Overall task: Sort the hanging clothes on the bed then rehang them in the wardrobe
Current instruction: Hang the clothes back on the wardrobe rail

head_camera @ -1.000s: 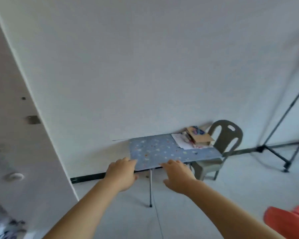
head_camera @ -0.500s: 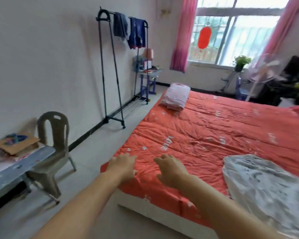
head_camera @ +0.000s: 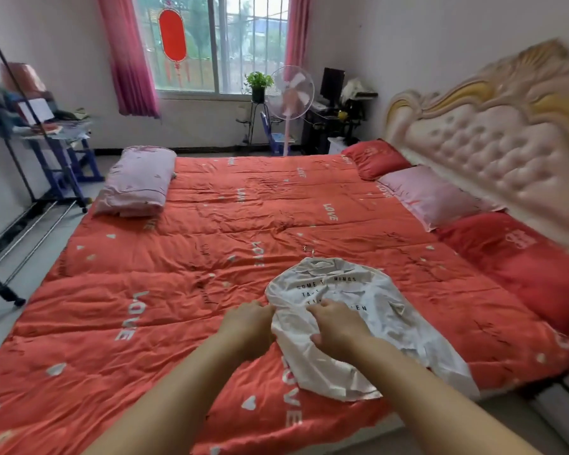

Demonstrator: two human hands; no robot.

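A white T-shirt (head_camera: 368,323) with black lettering is lying flat on the red quilt (head_camera: 211,257) of the bed (head_camera: 539,402), near the edge closest to the person and toward the headboard (head_camera: 490,142) side. Its collar is pointing away from the person, and the thin metal hanger hook (head_camera: 309,250) is poking out just beyond the collar, resting on the quilt.

Both bare arms are reaching forward over the bed. The left hand (head_camera: 247,326) is sitting just beside the shirt's left edge, back of the hand up. Its fingers (head_camera: 264,308) are curling down so that the tips are meeting the cloth. The tips are hidden, so whether they are gripping it cannot be told. The right hand (head_camera: 340,328) is lying on top of the shirt, over the printed chest area. Its fingers (head_camera: 324,305) are bending and its thumb is pressing in from below, bunching a fold of cloth between them.

A pink pillow (head_camera: 431,195) and a red pillow (head_camera: 523,267) are lying along the headboard, well apart from the shirt. A folded pink blanket (head_camera: 135,182) is sitting at the far left corner of the bed. A black clothes rack (head_camera: 4,292) is standing on the floor to the left, and a standing fan (head_camera: 291,91) is by the window.
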